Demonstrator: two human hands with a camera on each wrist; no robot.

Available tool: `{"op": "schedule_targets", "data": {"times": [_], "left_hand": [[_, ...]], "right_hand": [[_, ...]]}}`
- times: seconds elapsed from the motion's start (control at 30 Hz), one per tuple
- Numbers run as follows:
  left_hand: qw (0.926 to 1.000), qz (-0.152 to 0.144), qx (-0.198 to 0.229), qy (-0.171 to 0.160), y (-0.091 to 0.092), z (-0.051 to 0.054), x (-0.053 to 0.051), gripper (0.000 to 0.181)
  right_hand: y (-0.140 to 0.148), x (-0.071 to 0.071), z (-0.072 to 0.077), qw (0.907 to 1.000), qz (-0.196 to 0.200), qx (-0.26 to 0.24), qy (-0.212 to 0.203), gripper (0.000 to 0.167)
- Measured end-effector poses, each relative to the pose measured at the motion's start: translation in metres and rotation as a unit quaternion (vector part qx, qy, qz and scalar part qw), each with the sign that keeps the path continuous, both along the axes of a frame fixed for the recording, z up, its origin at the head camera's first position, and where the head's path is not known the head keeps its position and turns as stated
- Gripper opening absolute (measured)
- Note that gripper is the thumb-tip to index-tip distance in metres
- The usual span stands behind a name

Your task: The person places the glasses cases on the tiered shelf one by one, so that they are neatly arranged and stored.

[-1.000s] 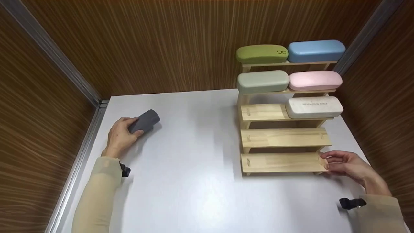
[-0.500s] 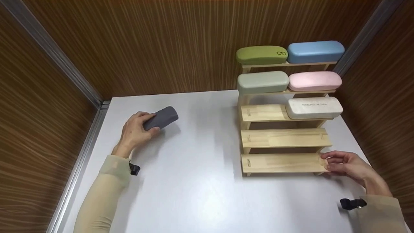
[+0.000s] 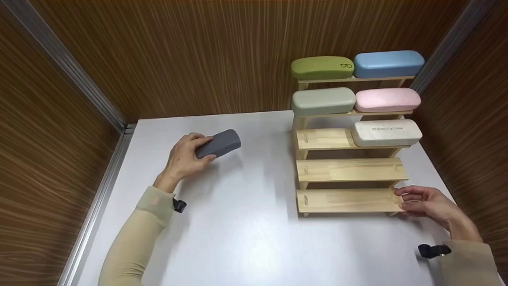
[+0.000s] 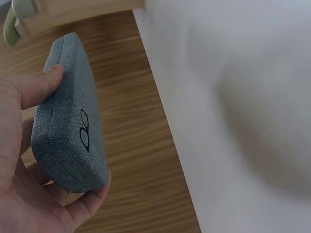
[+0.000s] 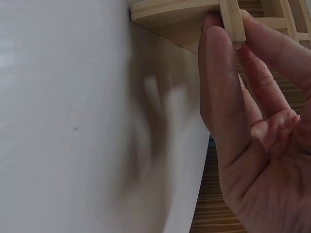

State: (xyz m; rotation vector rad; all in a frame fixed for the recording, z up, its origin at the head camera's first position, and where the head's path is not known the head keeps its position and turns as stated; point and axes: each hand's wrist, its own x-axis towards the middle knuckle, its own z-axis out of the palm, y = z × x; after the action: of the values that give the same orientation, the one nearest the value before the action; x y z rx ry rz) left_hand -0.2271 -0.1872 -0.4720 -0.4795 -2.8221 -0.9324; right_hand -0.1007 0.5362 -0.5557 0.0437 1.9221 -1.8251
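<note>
My left hand (image 3: 185, 159) grips a dark grey-blue glasses case (image 3: 220, 143) above the table, left of the rack. In the left wrist view the case (image 4: 73, 116) has a fabric-like surface with a glasses outline on it, thumb on one side and fingers round the other. At the right end of the lowest step of a wooden tiered rack (image 3: 349, 200), my right hand (image 3: 434, 206) pinches the board's end. The right wrist view shows the thumb and fingers on either side of that board (image 5: 232, 22).
Upper steps bear a green case (image 3: 322, 68), a blue case (image 3: 389, 64), a sage case (image 3: 324, 101), a pink case (image 3: 387, 99) and a white case (image 3: 387, 132). The lower two steps show bare wood. Wood-grain walls (image 3: 198, 59) enclose the white table (image 3: 246, 238).
My left hand has carried the grey-blue glasses case to the right, toward the rack, lifting it off the table. The right hand has stayed at the rack's lowest step.
</note>
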Motion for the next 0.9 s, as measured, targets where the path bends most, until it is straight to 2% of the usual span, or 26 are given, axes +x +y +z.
{"op": "schedule_targets", "data": {"times": [0.47, 0.7, 0.9], "left_hand": [[0.9978, -0.061, 0.005, 0.027, 0.056, 0.026, -0.001, 0.055], [0.9944, -0.094, 0.016, 0.046, 0.078, 0.035, 0.000, 0.053], [0.9904, -0.121, 0.027, 0.062, 0.099, 0.042, 0.000, 0.053]], "right_hand": [[0.001, -0.001, -0.003, 0.9996, 0.000, -0.027, -0.007, 0.049], [0.001, 0.000, -0.003, 0.9995, 0.002, -0.032, -0.005, 0.048], [0.001, 0.000, -0.002, 1.0000, 0.001, -0.009, 0.001, 0.046]]}}
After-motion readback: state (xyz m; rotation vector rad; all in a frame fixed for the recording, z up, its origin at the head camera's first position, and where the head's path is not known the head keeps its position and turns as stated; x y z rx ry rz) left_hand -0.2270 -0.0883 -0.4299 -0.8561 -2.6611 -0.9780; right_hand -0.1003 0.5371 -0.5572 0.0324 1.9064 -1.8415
